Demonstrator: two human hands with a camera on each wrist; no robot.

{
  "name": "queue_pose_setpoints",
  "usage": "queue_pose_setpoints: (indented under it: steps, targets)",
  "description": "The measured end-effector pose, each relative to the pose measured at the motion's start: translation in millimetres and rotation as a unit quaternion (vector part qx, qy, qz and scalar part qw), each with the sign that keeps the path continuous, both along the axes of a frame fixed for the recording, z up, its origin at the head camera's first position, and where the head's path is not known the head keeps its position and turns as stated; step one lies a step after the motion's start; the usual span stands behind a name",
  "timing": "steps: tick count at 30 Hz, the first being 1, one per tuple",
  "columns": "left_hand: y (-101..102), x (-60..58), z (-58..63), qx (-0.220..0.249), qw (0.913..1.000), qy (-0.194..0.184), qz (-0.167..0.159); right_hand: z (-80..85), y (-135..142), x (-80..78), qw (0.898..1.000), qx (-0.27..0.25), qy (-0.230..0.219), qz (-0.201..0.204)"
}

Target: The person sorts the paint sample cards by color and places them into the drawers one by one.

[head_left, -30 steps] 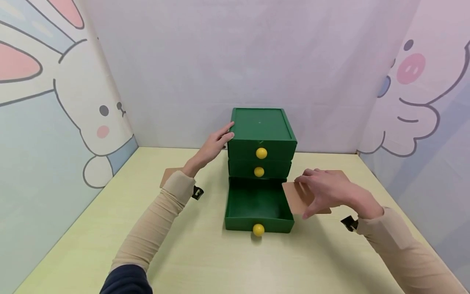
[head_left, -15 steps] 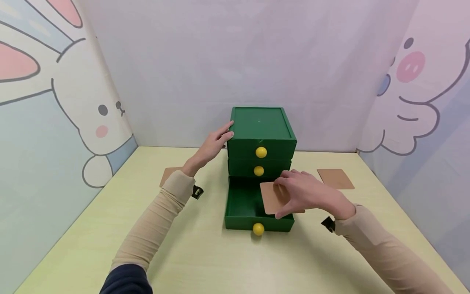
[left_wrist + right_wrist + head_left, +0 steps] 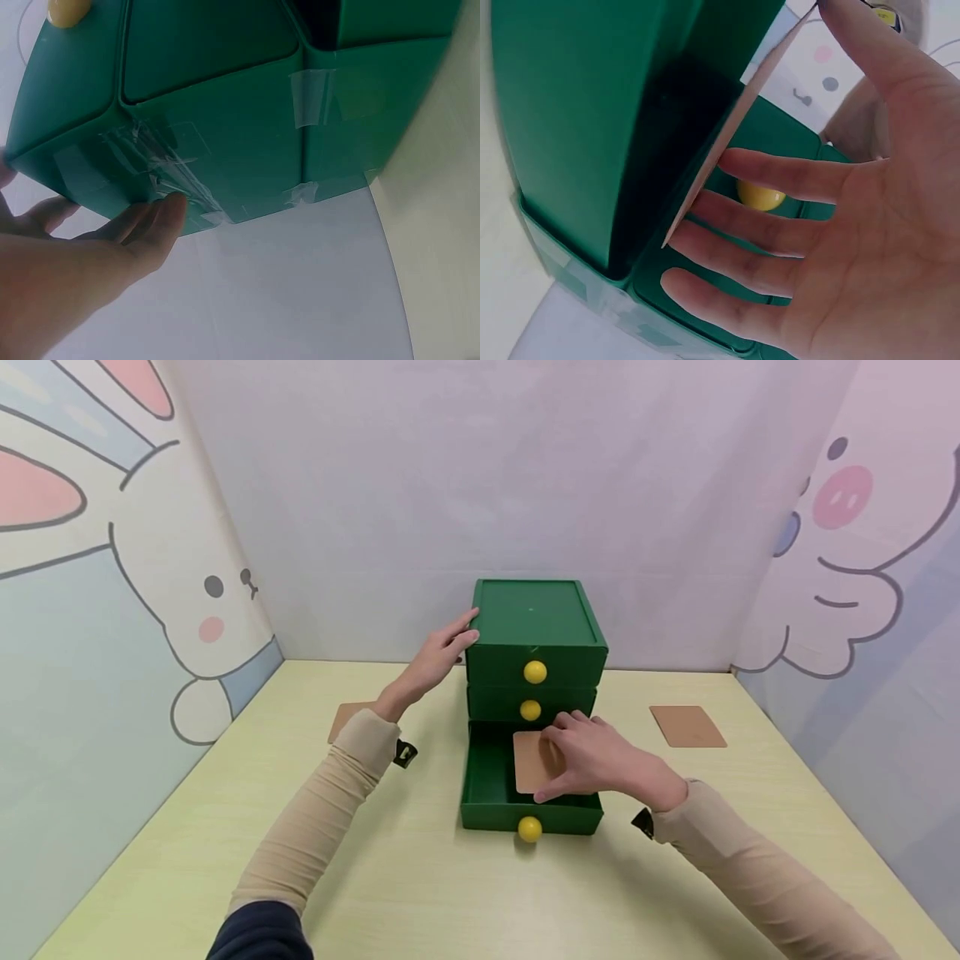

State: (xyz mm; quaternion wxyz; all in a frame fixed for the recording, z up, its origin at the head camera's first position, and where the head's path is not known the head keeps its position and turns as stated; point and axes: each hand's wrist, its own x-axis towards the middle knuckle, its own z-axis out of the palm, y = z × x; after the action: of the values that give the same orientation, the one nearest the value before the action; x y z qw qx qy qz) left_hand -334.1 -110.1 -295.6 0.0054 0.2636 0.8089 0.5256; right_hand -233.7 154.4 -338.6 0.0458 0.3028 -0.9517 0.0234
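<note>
A green drawer cabinet (image 3: 534,614) with yellow knobs stands at the middle of the table. Its bottom drawer (image 3: 491,816) is pulled out; the two upper ones are closed. My right hand (image 3: 600,758) holds a thin brown square coaster (image 3: 530,763) by its edges, thumb near and fingers far, over the drawer. From the right wrist, the coaster (image 3: 731,124) shows edge-on, its far edge against the fingertips. My left hand (image 3: 431,662) rests with extended fingers on the cabinet's upper left side. Clear tape lines that side in the left wrist view, under my left fingertips (image 3: 174,206).
One brown square coaster (image 3: 688,727) lies on the table to the right. Another coaster (image 3: 348,718) lies at the left, partly hidden behind my left forearm. Cartoon-printed walls (image 3: 202,535) flank the pale table (image 3: 420,877), and a plain wall (image 3: 487,485) closes the back.
My right hand has carried the coaster leftward from beside the bottom drawer to over it, uncovering the coaster on the right of the table. The left hand has stayed on the cabinet.
</note>
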Motion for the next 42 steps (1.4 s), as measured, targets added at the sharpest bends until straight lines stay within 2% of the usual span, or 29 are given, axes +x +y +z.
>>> queue_pose_setpoints:
  steps: [10,31,38,42]
  targets:
    - [0.8,-1.0,-2.5,0.002,1.0,-0.005,0.001,-10.2,-2.1,-3.0,1.0,0.014,0.004,-0.001]
    - [1.4,-2.4,-1.4,0.0,1.0,-0.004,0.004,-14.9,-1.5,-3.3,0.999,0.023,0.022,0.009]
    - [0.3,-1.8,0.0,-0.003,1.0,-0.005,0.004,-5.2,22.9,-6.1,0.999,-0.042,0.007,0.006]
    - [-0.1,-1.6,-0.5,-0.004,1.0,-0.003,0.001,4.5,54.3,-10.9,0.996,-0.069,-0.041,-0.028]
